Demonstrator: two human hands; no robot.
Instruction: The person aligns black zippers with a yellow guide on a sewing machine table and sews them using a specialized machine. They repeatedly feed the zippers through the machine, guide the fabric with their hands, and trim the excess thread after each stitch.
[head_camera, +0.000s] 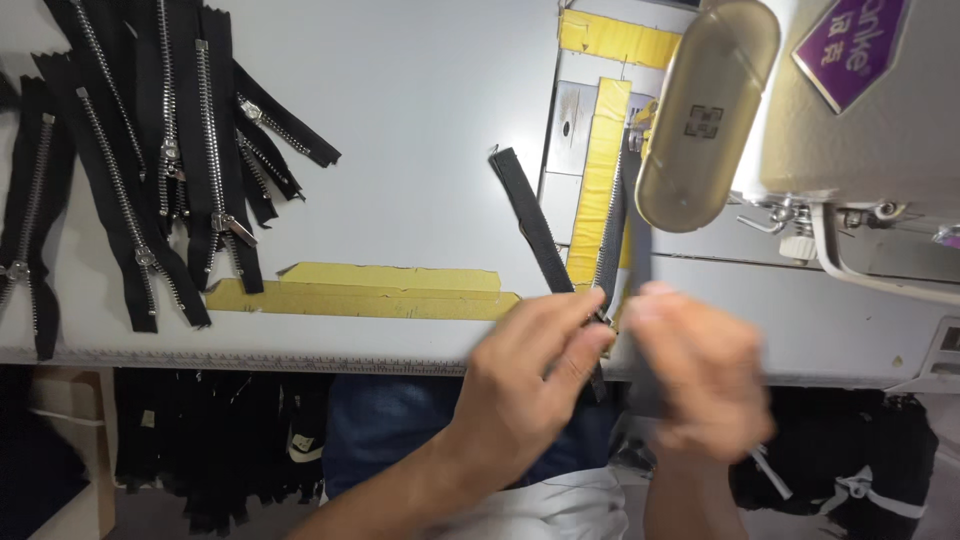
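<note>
Both hands meet at the table's (420, 150) front edge, the left hand (530, 380) pinching an opened black zipper (545, 235) whose halves fan upward. The blurred right hand (700, 370) seems to grip its other half beside the sewing machine (850, 110). More black zippers (150, 150) lie far left.

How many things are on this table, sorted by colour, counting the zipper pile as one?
Black: 2, the zipper pile and the open zipper pinched by left hand and right hand
Yellow: 3 tape patches
Beige: 1 sewing machine
Total: 6
</note>
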